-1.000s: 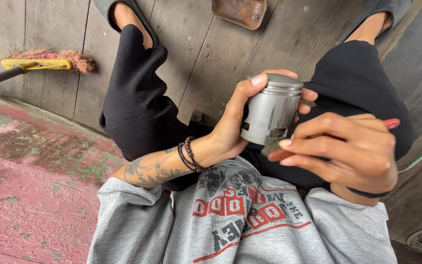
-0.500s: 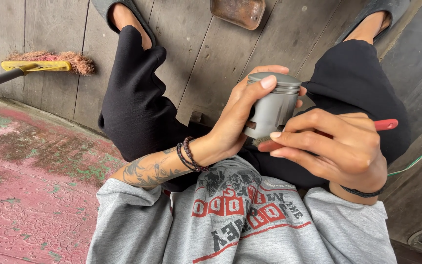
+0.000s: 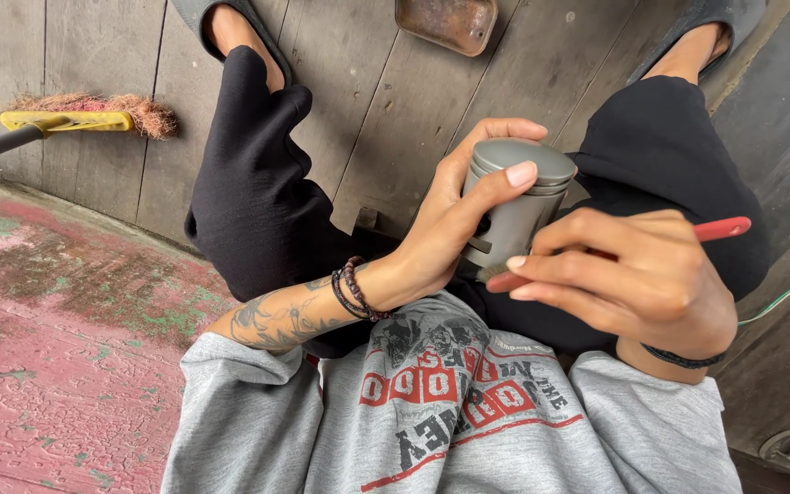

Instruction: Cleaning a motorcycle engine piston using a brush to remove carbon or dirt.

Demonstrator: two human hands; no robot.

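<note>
Your right hand (image 3: pixel 637 288) hides most of the red-handled brush (image 3: pixel 720 229) it grips; the bristles barely show. Your left hand (image 3: pixel 454 224) clasps the grey metal piston (image 3: pixel 518 206), crown up, above your lap.

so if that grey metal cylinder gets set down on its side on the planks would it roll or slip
The grey metal cylinder looks round and smooth-walled, so on its side it would probably roll. It appears rigid and likely heavy for its size, being metal. The left hand wraps it with thumb across the flat top, which suggests standing it on end would be steadier.
</note>
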